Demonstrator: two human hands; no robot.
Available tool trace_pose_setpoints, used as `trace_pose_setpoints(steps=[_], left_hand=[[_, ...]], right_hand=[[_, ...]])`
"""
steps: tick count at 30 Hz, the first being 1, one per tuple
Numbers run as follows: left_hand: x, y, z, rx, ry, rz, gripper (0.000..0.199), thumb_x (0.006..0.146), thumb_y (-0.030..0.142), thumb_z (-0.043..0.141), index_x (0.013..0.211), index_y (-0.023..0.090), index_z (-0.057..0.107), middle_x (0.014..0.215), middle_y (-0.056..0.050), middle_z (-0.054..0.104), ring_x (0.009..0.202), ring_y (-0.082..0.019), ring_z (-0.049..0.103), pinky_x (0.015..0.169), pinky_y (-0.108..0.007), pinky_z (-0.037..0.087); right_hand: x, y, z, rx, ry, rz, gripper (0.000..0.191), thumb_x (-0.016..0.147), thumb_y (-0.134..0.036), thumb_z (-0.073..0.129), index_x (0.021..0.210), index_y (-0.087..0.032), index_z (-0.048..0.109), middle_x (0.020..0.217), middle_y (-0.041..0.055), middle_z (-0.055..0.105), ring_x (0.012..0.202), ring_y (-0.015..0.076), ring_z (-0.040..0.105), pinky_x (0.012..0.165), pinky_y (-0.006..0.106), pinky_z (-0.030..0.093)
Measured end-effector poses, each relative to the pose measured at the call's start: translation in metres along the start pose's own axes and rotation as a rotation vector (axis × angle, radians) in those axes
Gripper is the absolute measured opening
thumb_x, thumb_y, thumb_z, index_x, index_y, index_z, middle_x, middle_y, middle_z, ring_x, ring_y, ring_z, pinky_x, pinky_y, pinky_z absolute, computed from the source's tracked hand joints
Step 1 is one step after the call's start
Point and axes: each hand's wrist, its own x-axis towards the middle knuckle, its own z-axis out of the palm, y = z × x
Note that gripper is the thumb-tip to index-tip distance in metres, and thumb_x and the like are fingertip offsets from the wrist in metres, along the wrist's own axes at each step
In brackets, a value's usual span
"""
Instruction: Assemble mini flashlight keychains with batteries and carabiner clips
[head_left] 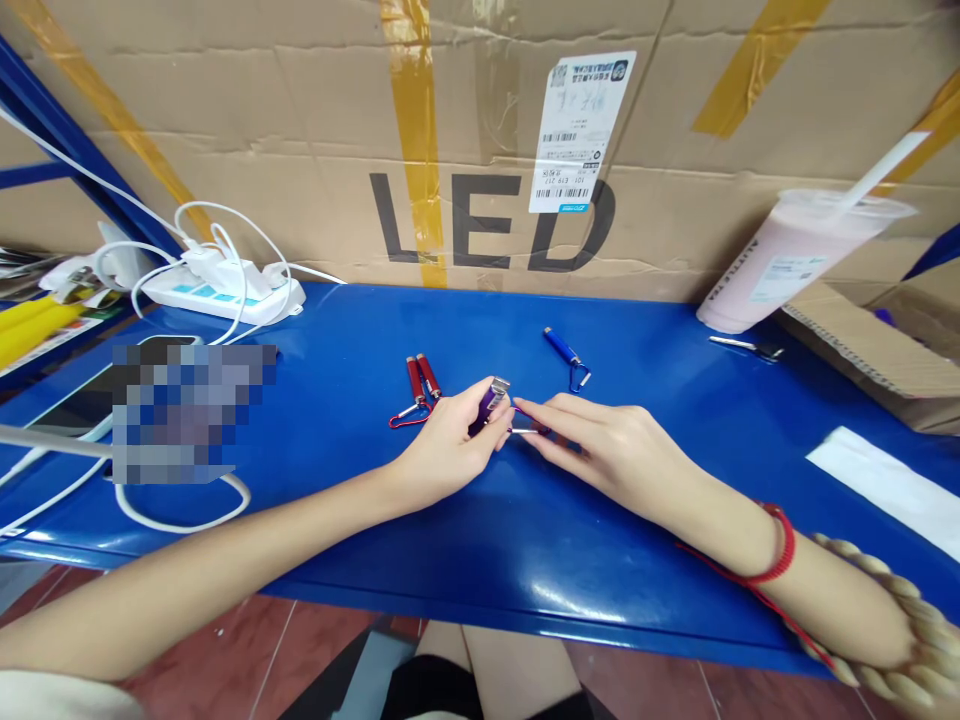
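In my left hand [454, 440] is a small purple flashlight [487, 405], its silver end pointing up and away from me. My right hand [607, 445] pinches a carabiner clip [523, 431] with a silver gate, close beside the flashlight. Whether the clip is joined to the flashlight is hidden by my fingers. Just beyond my left hand lie two red mini flashlights [421, 377] with a red carabiner [409, 416]. A blue mini flashlight [561, 346] with its own blue carabiner [580, 377] rests farther back, between and beyond my hands.
A large cardboard box [315, 120] stands along the back of the blue table [465, 560]. At left are a white power strip [225, 295], cables and a phone [90, 390]. At right stand a drink cup [795, 260], an open carton [877, 340] and a white paper strip [892, 490].
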Motion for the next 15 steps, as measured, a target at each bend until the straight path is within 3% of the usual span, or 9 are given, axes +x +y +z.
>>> trace_pose_setpoints(steps=[5,15], left_hand=[[-0.0023,-0.0030,0.0008,0.011,-0.021,0.020,0.024,0.088,0.022,0.041,0.068,0.020,0.030,0.062,0.004,0.038,0.059,-0.009,0.040,0.058,-0.023,0.036],[-0.0045,-0.0016,0.0016,0.001,-0.065,0.041,0.023,0.090,0.024,0.040,0.069,0.019,0.031,0.062,0.004,0.038,0.057,-0.009,0.037,0.055,-0.023,0.033]], right_hand=[[0.0009,-0.0004,0.0030,-0.042,-0.043,-0.045,0.036,0.096,-0.031,0.036,0.120,-0.012,0.055,0.086,0.0058,0.064,0.068,0.0120,0.061,0.055,0.023,0.045],[0.0014,-0.0032,0.0015,-0.019,-0.001,-0.074,0.031,0.096,-0.028,0.037,0.106,-0.010,0.060,0.073,0.0035,0.058,0.060,0.0114,0.054,0.053,0.024,0.042]])
